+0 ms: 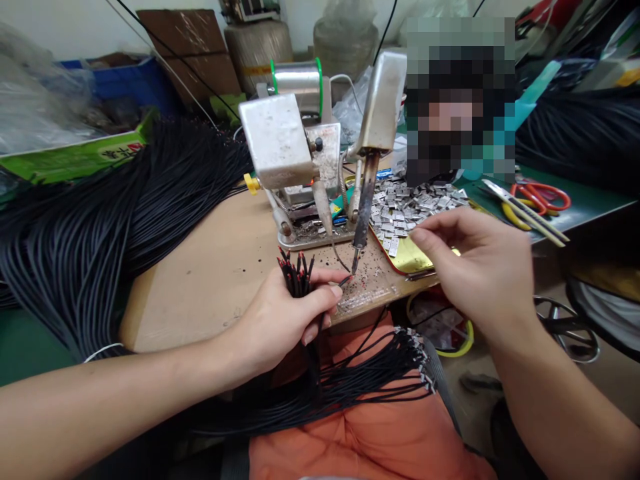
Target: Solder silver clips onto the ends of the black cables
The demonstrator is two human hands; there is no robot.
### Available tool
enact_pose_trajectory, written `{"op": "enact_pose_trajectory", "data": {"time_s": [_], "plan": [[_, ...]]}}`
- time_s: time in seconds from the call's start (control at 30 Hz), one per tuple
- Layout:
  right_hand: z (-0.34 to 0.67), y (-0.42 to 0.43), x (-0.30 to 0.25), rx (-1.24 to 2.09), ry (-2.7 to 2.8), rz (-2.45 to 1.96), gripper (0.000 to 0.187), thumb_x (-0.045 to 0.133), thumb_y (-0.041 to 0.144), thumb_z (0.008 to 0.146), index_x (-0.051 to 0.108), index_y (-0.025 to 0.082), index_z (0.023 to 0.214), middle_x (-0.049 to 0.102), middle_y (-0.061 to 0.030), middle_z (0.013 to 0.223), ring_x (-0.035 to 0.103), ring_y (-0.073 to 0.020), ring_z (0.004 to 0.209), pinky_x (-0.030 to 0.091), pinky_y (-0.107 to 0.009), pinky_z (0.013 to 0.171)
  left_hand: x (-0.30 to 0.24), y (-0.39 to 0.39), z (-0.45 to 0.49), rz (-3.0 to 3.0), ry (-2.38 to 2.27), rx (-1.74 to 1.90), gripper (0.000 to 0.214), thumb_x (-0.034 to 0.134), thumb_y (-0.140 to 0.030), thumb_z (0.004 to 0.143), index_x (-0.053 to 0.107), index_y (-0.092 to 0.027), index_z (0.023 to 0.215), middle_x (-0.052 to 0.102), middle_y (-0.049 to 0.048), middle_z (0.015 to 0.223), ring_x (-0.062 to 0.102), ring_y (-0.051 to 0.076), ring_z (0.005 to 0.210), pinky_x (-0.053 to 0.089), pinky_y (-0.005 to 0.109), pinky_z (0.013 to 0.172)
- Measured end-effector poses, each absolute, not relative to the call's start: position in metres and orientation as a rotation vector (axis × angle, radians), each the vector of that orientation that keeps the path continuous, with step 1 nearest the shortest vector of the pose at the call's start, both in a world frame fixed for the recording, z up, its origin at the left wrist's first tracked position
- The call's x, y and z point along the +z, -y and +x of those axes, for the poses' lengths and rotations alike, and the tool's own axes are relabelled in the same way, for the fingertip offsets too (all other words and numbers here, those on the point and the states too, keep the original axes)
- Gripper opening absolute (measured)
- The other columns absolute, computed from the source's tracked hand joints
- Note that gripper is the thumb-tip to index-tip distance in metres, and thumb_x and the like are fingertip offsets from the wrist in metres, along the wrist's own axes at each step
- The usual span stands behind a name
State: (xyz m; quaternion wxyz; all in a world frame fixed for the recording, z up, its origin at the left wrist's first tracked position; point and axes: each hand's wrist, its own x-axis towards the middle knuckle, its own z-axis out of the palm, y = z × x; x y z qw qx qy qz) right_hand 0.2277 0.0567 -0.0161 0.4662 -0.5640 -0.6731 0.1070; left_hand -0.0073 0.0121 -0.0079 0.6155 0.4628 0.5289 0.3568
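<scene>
My left hand is closed around a bundle of black cables whose red-tipped ends stick up. Between its thumb and forefinger one cable end points right, at the tip of a soldering iron fixed in a stand. Beside that tip hangs thin wire from a solder feed nozzle. My right hand is pinched at the near edge of a yellow tray holding small metal pieces. Whatever its fingertips hold is hidden or too small to tell.
A solder spool sits behind the stand. Thick bundles of black cable cover the left side; more cables with metal ends lie across my lap. Red-handled scissors and tweezers rest at right. Another person sits opposite, blurred.
</scene>
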Motion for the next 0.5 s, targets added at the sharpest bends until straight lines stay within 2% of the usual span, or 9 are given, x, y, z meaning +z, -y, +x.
{"op": "enact_pose_trajectory", "data": {"time_s": [0.2,0.33,0.5], "plan": [[0.194,-0.030,-0.016,1.210,1.357,-1.154,0.010,0.078,0.026,0.083,0.072,0.020,0.089,0.076,-0.0036,0.080,0.074,-0.0192,0.069,0.064,-0.033,0.068,-0.010,-0.014,-0.008,1.033,-1.174,0.853,0.021,0.069,-0.021,0.086,0.072,-0.016,0.106,0.059,-0.0029,0.059,0.044,0.006,0.042,0.033,0.015,0.035],[0.180,-0.029,-0.026,1.387,1.145,-1.040,0.025,0.083,0.023,0.079,0.064,0.020,0.096,0.074,0.0000,0.078,0.076,-0.0172,0.068,0.067,-0.031,0.071,-0.010,-0.014,-0.007,1.035,-1.166,0.861,0.019,0.069,-0.022,0.086,0.073,-0.017,0.104,0.058,-0.0024,0.063,0.049,0.007,0.047,0.033,0.015,0.035],[0.176,-0.030,-0.033,1.459,1.118,-0.979,0.022,0.082,0.028,0.081,0.063,0.019,0.090,0.076,-0.0014,0.075,0.078,-0.0184,0.070,0.067,-0.031,0.073,-0.009,-0.014,-0.006,1.036,-1.173,0.864,0.019,0.071,-0.028,0.087,0.073,-0.017,0.102,0.057,-0.0030,0.061,0.049,0.008,0.048,0.033,0.015,0.035]]}}
